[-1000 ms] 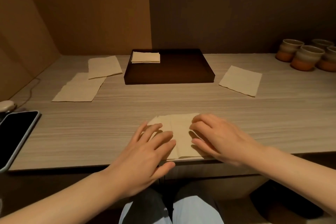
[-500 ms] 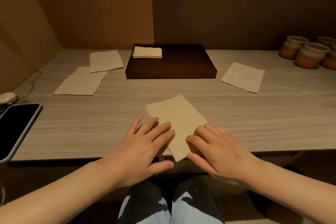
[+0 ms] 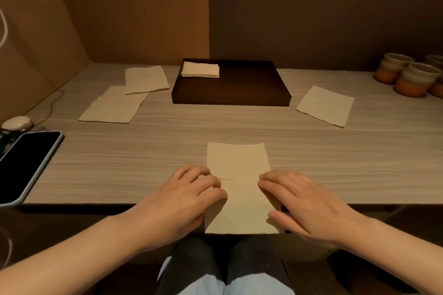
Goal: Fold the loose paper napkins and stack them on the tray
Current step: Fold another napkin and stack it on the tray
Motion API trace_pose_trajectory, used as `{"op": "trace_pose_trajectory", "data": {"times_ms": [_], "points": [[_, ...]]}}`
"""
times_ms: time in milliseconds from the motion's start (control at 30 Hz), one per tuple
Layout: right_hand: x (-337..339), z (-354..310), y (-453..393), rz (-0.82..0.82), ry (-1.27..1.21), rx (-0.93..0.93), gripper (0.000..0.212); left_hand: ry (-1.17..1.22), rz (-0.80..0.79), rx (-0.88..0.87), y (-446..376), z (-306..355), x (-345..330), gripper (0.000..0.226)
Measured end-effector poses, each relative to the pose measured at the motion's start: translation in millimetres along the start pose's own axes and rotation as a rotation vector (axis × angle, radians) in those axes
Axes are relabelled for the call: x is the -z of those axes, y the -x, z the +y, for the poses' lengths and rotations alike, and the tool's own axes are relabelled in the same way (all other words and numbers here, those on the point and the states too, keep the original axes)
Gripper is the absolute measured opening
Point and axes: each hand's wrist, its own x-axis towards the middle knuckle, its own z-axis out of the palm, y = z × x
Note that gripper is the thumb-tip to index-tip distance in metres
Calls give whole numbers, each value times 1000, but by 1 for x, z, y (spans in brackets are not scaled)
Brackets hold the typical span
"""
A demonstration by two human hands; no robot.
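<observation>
- Your left hand [image 3: 182, 199] sits on the left edge of the long napkin [image 3: 239, 175], fingers curled, tips pressing the paper near its mid crease.
- Your right hand [image 3: 304, 203] mirrors it on the right edge: fingers bent, thumb lying along the paper's lower right side.
- Can't tell if either hand is pinching the edge or only pressing on it; no paper is visibly lifted.
- Hands are apart, with the napkin's width between them.
- That napkin lies lengthwise away from you at the table's [image 3: 335, 163] near edge, and its near end overhangs the edge above your lap.
- Dark tray [image 3: 251, 88] sits at the back centre. A small folded stack [image 3: 201, 71] lies in its back-left corner.
- Two loose napkins lie left of the tray: the back napkin [image 3: 145, 79] overlaps the corner of the front napkin [image 3: 112, 105].
- One more loose sheet [image 3: 326, 105] lies right of the tray, turned at an angle.
- Three ceramic cups [image 3: 417, 79] are clustered at the far right, partly cut off by the frame.
- Phone [image 3: 26, 158] lies screen-up at the left edge, with a small pale case [image 3: 16, 122] just behind it.
</observation>
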Motion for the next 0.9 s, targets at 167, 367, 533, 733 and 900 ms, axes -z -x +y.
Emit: {"op": "trace_pose_trajectory", "data": {"times_ms": [167,367,533,733,900], "points": [[0,4,6,-40,-70,66,53,58,47,65,4,-5,-4,52],[10,10,4,-60,18,82,72,138,108,70,6,-7,-9,38],[7,16,1,-50,50,137,69,126,92,74,12,-12,-15,46],[-5,16,-5,133,5,194,45,160,156,95,16,-8,-14,43],[-11,22,-13,217,-194,136,40,389,192,234,12,-8,-5,46]]}}
